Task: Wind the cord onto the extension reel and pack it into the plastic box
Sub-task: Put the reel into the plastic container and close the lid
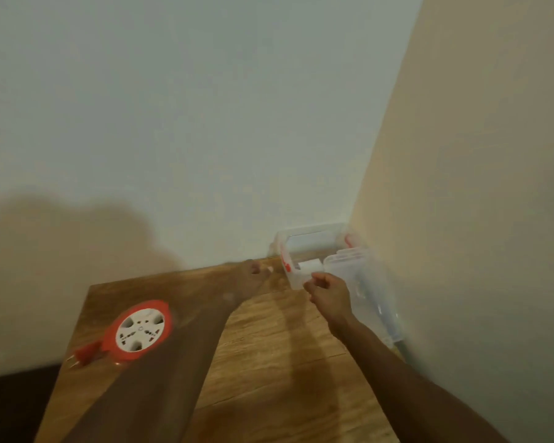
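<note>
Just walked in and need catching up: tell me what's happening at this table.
A person is reaching both hands toward a clear plastic box in the far corner of the wooden table. The right hand, fingers curled, is at the box's near edge; the left hand is just beside it. The red and white extension reel lies apart on the table's left side, not yet packed.

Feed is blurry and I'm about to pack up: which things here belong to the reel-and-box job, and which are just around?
Part of the job:
- extension reel, red and white, on the table
- its red plug, beside the reel
- plastic box, in the corner
- clear lid, beside the box

Just there:
- wooden table
- small white object near the left hand; too blurred to identify
</note>
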### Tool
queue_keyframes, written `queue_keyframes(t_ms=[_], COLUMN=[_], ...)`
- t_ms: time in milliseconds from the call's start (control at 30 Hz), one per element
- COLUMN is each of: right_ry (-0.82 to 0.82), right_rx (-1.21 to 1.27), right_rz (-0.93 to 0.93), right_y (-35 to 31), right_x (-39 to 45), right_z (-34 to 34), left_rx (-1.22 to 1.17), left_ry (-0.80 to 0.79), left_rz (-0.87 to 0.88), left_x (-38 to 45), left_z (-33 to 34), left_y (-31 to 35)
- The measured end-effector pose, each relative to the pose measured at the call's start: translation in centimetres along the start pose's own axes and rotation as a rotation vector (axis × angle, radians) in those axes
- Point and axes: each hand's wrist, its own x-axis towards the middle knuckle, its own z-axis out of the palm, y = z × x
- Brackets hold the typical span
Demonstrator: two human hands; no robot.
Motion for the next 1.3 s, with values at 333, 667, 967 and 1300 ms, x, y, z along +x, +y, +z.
queue_keyframes(t_ms=[333,667,967,1300], right_ry=[0.197,0.049,0.063,-0.013], right_rx=[-0.057,-0.361,-0.858,-0.944], right_rz=[-0.055,0.163,-0.136,-0.484], right_y=[1.3,4.8,6.2,5.8], right_x=[5.7,8.9,7.9,6.7], right_z=[-10.3,-12.4,-7.3,-4.5], left_rx=[-0.212,-0.134,-0.232,-0.149], left_ry=[-0.021,0.128,0.137,0.149], left_rz=[-0.178,-0.283,-0.326,-0.314], left_x=[4.6,7.5,9.1,8.2], left_z=[5.2,9.7,11.0,8.9], left_y=[3.8,3.7,2.5,1.0])
